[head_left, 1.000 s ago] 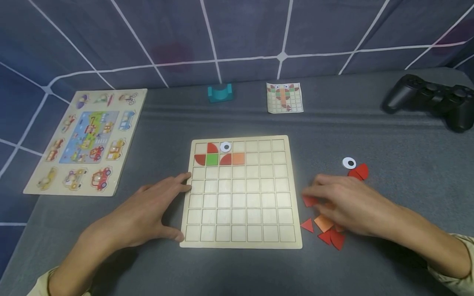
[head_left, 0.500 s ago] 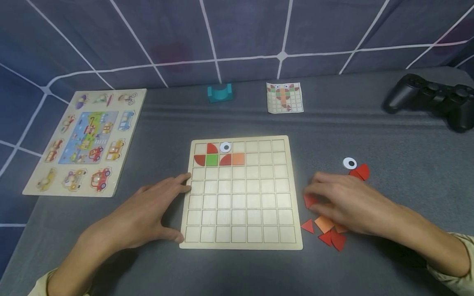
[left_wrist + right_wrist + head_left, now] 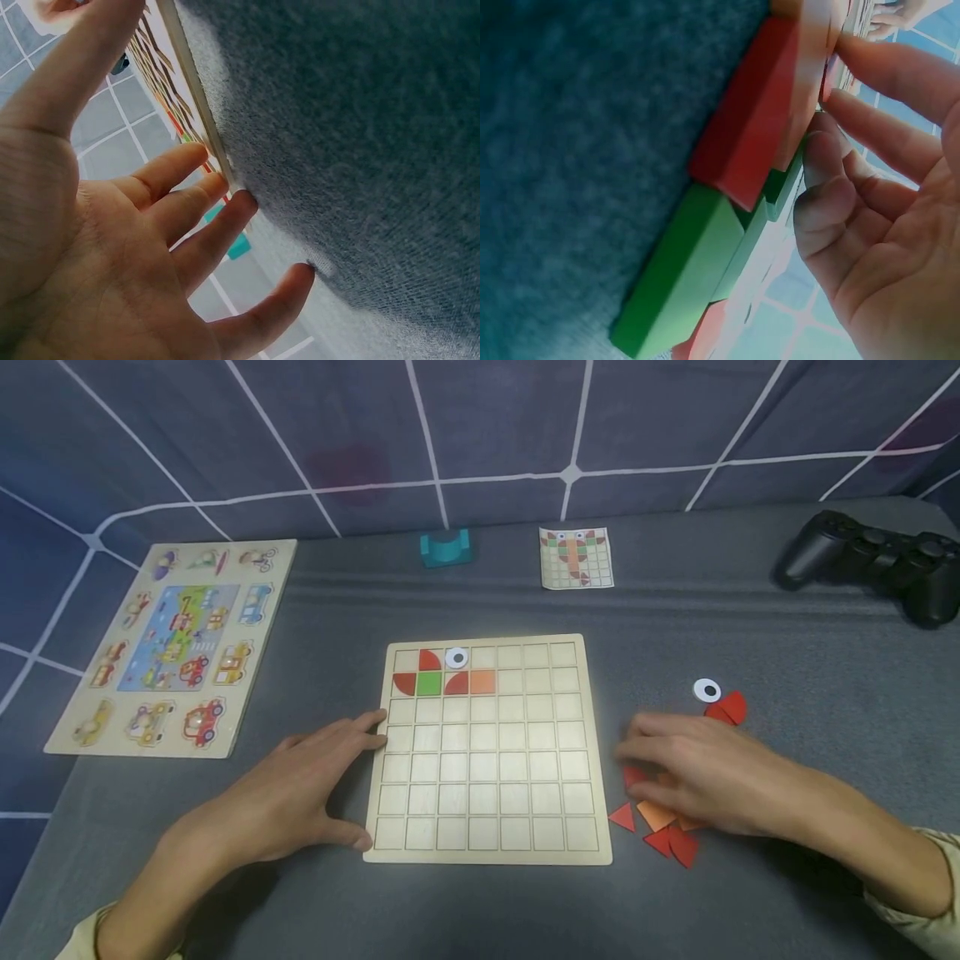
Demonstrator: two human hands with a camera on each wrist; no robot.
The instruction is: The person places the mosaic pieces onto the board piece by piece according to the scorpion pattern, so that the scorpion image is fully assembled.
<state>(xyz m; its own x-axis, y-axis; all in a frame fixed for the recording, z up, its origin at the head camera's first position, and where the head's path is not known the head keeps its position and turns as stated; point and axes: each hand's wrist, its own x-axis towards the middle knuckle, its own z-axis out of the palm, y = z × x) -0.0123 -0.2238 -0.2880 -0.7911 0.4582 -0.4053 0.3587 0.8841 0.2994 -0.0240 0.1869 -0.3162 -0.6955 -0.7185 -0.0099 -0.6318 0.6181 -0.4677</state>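
A square wooden grid board lies flat in the head view. Red, green and orange pieces and an eye disc sit in its upper-left cells. At its left edge my left hand rests with extended fingers, thumb by the near corner. To the right, my right hand bends over a loose pile. Its thumb and forefinger pinch a small red piece; its full shape is hidden. Close by lie a red triangle and an orange square. Green pieces show beneath that hand in the right wrist view.
A vehicle peg puzzle lies at the left. Farther back are a teal bracket-shaped object and a printed pattern card. A black game controller sits at the right. A loose eye disc lies beyond my right hand.
My right hand's fingers shift slightly over the pile, and the red piece by the fingertips sits slightly nearer and to the right. My left hand stays at the board's edge.
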